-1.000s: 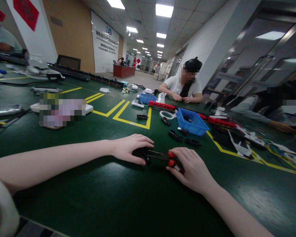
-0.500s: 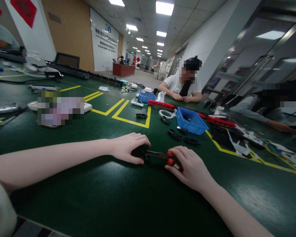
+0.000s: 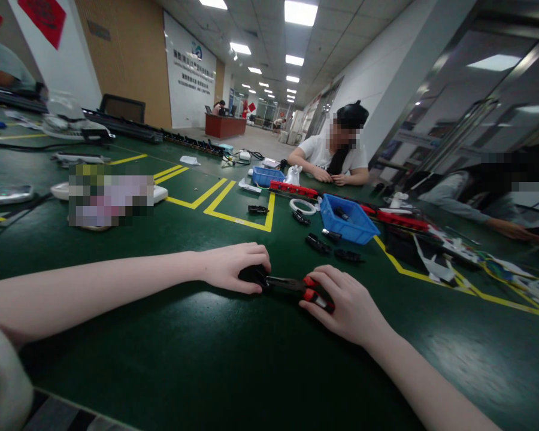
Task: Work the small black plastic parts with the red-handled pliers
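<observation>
My left hand (image 3: 237, 267) is closed around a small black plastic part (image 3: 254, 275), most of which the fingers hide. In my right hand (image 3: 344, 302) is a pair of long-nosed pliers (image 3: 309, 290) with red and black handles. Their dark jaws point left and meet the black part at its right end; whether they grip it I cannot tell. Both hands are low over the green tabletop (image 3: 233, 359). Beyond them lie similar black parts (image 3: 318, 243), one of them (image 3: 257, 209) inside a yellow taped outline.
A blue bin (image 3: 348, 220) stands beyond my right hand, beside a white ring-shaped roll (image 3: 302, 207). Red strips (image 3: 293, 190) run behind it. A phone (image 3: 112, 200) lies at left, and wires (image 3: 516, 278) at far right. A person (image 3: 332, 149) sits across the table.
The fingers of my left hand have shifted slightly, and the plier tips and black part sit a little closer together. My right hand has barely moved.
</observation>
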The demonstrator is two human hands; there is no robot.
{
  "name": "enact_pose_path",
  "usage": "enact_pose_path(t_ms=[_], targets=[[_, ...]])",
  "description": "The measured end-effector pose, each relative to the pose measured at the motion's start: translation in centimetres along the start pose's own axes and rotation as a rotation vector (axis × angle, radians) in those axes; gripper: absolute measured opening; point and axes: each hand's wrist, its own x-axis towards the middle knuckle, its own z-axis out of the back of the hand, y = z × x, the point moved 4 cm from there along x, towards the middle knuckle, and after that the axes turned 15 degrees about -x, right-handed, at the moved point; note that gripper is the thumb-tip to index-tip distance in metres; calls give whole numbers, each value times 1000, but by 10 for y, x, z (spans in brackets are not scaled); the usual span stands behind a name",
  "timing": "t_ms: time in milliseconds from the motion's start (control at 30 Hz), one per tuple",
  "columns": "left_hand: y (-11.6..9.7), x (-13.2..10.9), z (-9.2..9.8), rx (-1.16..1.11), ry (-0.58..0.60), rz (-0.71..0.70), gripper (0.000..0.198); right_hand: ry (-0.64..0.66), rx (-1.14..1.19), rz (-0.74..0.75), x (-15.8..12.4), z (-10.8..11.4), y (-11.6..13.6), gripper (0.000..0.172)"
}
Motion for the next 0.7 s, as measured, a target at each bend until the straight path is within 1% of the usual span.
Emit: enact_pose_path(t_ms=[200,400,567,700], targets=[[-1,0,-2,0,32,-33,34,-11,-13,13,0,-3,1,35],[-1,0,-2,17,41,-53,34,-8,-21,45,-1,-4,5,34],[-3,1,-2,71,51,-57,34,-20,-21,54,-1,-2,7,34],[-3,0,-4,156,45,-86,32,-23,8,38,-1,-1,8,32]])
